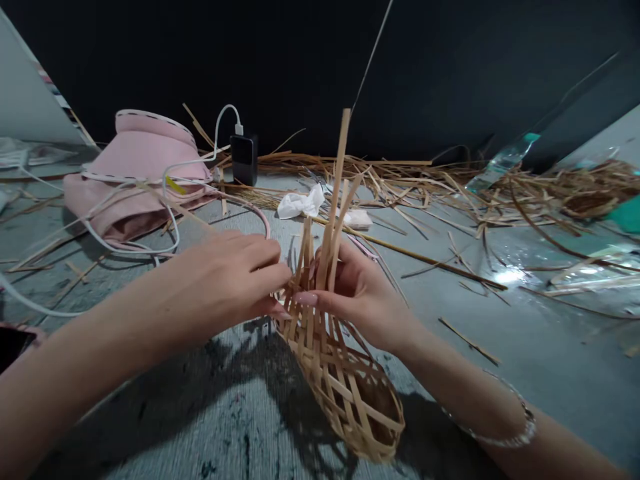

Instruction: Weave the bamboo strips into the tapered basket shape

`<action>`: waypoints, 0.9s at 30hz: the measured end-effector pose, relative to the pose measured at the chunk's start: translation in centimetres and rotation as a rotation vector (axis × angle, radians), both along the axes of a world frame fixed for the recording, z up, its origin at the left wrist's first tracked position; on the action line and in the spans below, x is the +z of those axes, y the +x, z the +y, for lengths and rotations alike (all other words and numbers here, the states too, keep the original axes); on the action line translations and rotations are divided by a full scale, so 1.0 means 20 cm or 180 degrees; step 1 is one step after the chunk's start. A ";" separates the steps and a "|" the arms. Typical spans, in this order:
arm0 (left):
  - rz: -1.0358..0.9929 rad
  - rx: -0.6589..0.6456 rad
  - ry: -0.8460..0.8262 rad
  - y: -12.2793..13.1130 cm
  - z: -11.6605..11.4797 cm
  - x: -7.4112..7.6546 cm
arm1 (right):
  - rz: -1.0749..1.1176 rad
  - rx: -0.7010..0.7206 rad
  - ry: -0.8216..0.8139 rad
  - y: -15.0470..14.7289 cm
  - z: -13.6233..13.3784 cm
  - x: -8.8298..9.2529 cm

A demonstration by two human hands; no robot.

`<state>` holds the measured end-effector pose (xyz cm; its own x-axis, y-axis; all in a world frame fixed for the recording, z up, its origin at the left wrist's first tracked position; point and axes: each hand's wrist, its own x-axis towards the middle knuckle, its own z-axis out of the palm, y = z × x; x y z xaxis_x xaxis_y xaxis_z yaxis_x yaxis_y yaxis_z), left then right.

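A half-woven basket (345, 393) of flat pale strips, bamboo-like, lies tilted toward me, its rounded end nearest. Long loose strips (340, 173) stand up from its far end. My right hand (360, 293) is closed around these strips, thumb across the front of the weave. On the other side, my left hand (240, 273) pinches at the weave's left edge, thumb and fingers close together. Its fingertips are partly hidden, so the exact strip between them cannot be made out.
A pink sun visor (145, 147) and a black power bank (244, 160) with a white cable stand at the back left. Crumpled tissue (301, 203) lies beyond my hands. Loose strips (400, 177) line the dark wall, with a plastic bottle (503, 163) leaning at the right.
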<state>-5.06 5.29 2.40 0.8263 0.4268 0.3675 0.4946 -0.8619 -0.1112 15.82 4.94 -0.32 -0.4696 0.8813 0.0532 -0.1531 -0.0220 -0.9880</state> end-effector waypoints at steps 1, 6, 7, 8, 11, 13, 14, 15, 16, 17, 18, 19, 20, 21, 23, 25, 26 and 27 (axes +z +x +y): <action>0.0008 -0.0021 -0.0029 0.00 0.01 -0.01 | 0.0046 0.0020 -0.0068 0.00 0.00 -0.01; -0.0167 0.0081 -0.0059 0.01 0.04 -0.08 | 0.0191 -0.0027 -0.0183 -0.01 0.00 -0.02; -0.0219 0.0111 -0.0067 0.02 0.05 -0.09 | 0.0230 -0.0031 -0.0180 -0.01 0.00 -0.03; -0.0273 0.0128 -0.0081 0.02 0.05 -0.10 | 0.0276 -0.0029 -0.0181 -0.01 0.00 -0.03; -0.0432 0.0102 -0.0253 0.02 0.04 -0.11 | 0.0366 -0.0035 -0.0251 -0.01 0.00 -0.03; -0.0611 0.0045 -0.0533 0.02 0.04 -0.11 | 0.0367 -0.0053 -0.0301 -0.01 0.00 -0.03; -0.0699 0.0008 -0.0699 0.02 0.04 -0.11 | 0.0351 -0.0052 -0.0312 -0.01 0.00 -0.03; -0.0785 -0.0025 -0.0849 0.02 0.04 -0.10 | 0.0331 -0.0038 -0.0319 -0.01 0.00 -0.03; -0.0875 -0.0053 -0.0955 0.02 0.04 -0.10 | 0.0311 -0.0012 -0.0312 0.00 0.00 -0.03; -0.0945 -0.0080 -0.1026 0.02 0.04 -0.10 | 0.0288 0.0026 -0.0307 0.00 0.01 -0.03; -0.0990 -0.0093 -0.1059 0.02 0.04 -0.10 | 0.0274 0.0063 -0.0306 0.00 0.01 -0.03; -0.1003 -0.0092 -0.1058 0.02 0.04 -0.09 | 0.0268 0.0103 -0.0320 0.00 0.01 -0.03; -0.0977 -0.0073 -0.1025 0.03 0.04 -0.09 | 0.0275 0.0136 -0.0342 0.00 0.01 -0.03; -0.0924 -0.0042 -0.0974 0.03 0.04 -0.09 | 0.0293 0.0158 -0.0366 0.01 0.01 -0.02; -0.0808 0.0030 -0.0912 0.03 0.03 -0.08 | 0.0294 0.0170 -0.0399 0.01 0.02 -0.02; -0.0825 0.0061 -0.1007 0.04 0.02 -0.06 | 0.0173 0.0112 -0.0355 0.01 0.02 -0.01; -0.0873 0.0068 -0.1112 0.04 0.01 -0.05 | 0.0066 0.0069 -0.0298 0.01 0.01 -0.01; -0.0931 0.0083 -0.1201 0.04 0.00 -0.05 | -0.0069 0.0013 -0.0231 0.01 0.01 0.00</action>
